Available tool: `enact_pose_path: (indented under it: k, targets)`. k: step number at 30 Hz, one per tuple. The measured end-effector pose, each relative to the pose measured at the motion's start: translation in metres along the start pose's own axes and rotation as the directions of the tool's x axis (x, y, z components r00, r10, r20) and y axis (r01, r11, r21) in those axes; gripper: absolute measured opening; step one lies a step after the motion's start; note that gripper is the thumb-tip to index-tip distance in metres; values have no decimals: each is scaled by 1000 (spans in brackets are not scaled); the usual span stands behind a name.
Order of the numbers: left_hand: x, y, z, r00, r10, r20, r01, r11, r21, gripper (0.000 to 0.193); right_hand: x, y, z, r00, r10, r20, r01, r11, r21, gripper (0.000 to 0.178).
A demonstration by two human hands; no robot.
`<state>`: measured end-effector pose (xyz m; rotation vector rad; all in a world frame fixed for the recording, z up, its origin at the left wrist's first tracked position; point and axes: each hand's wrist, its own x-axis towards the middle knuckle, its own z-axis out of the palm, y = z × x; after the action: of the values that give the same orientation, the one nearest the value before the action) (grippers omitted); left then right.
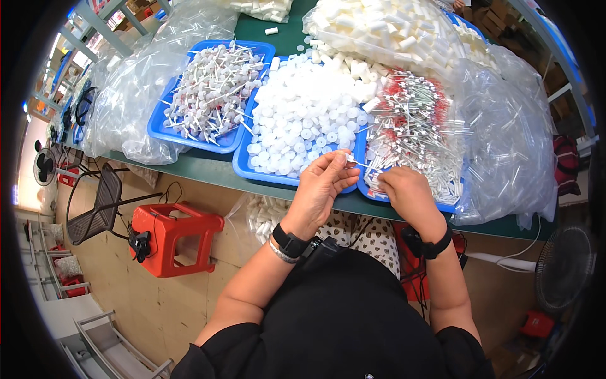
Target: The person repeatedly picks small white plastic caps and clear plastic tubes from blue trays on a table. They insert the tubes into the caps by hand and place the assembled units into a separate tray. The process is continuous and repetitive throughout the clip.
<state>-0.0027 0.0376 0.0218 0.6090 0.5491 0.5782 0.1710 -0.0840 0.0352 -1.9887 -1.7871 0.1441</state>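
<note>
My left hand (323,183) is in front of the middle blue tray (242,165), pinching a thin white stick (362,165) between thumb and fingertips. The stick points toward my right hand (409,191), which is closed over the near part of the right blue tray (447,208). What those fingers hold, if anything, is hidden. White translucent plastic discs (287,129) with centre holes heap the middle tray. Thin white sticks (410,136), some with red parts, fill the right one. The left blue tray (158,128) carries sticks with discs fitted on them (211,91).
Clear plastic bags (505,145) lie at the right, others (136,95) at the left. A big bag of white cylinders (385,31) rests behind the trays on the green table (211,167). A red stool (173,237), a chair (101,208) and a fan (564,268) stand below.
</note>
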Motion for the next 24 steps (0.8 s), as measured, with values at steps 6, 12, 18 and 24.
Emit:
enact_pose_path:
  k: [6,12,18,24]
  targets:
    - [1,-5,-3,1000,-6,-16,6,1000,7,31,11,15,7,993,-69,98,82,988,-134,6]
    - [-1,-5,-2,999,33,-38,-32,999,31,29,4,3,-7,977,213,10,-202,913,355,8]
    - [2,-11,-1,1000,13,-8,-12,998,64,30,-2,-6,-14,977,203,-57,-165,903,397,10]
    - [1,-14,1,1000,27,13,-28,994,101,31,-1,-14,-21,985,132,-108,-90,940,330,9]
